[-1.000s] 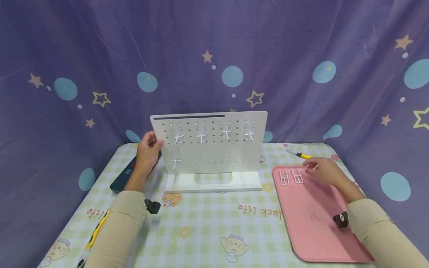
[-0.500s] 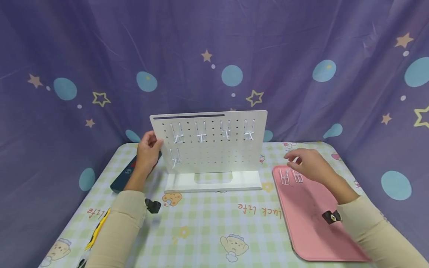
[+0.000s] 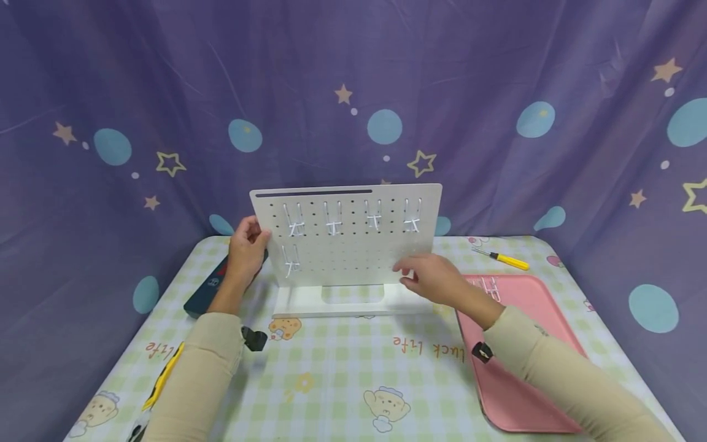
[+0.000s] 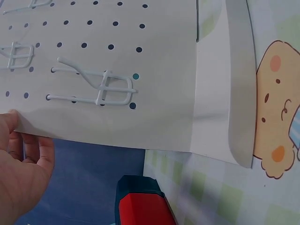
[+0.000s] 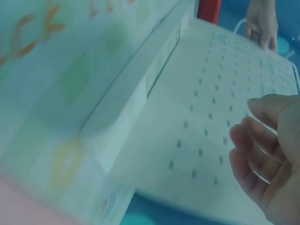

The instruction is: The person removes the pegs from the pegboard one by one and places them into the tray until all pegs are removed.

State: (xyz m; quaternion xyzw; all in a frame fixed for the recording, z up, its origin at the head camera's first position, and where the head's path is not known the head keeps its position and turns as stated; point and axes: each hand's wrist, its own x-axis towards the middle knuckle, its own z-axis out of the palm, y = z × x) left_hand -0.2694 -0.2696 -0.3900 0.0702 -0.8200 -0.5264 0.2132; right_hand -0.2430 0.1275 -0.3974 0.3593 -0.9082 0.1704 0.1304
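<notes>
A white pegboard [image 3: 342, 261] stands on its base at the back middle of the table. Several white wire hooks hang on it; the lower-left hook [image 4: 107, 89] shows close in the left wrist view. My left hand [image 3: 246, 252] grips the board's left edge, thumb on the front face and fingers behind. Before the board's lower right side is my right hand [image 3: 433, 279], its fingers loosely bent. Nothing shows between those fingers in the right wrist view [image 5: 267, 154]. Two more wire hooks [image 3: 493, 288] lie on the pink tray [image 3: 533, 296], partly covered by the right arm.
Behind the tray lies a yellow-handled screwdriver [image 3: 512, 261]. A dark blue and red object [image 3: 204, 298] sits behind the left forearm. Beside the left sleeve is a yellow and black tool [image 3: 162, 374], partly hidden. A purple curtain [image 3: 353, 61] hangs behind the table.
My right hand has moved left from over the tray's far end to the front of the pegboard, uncovering the screwdriver. The left hand keeps its grip on the board's edge.
</notes>
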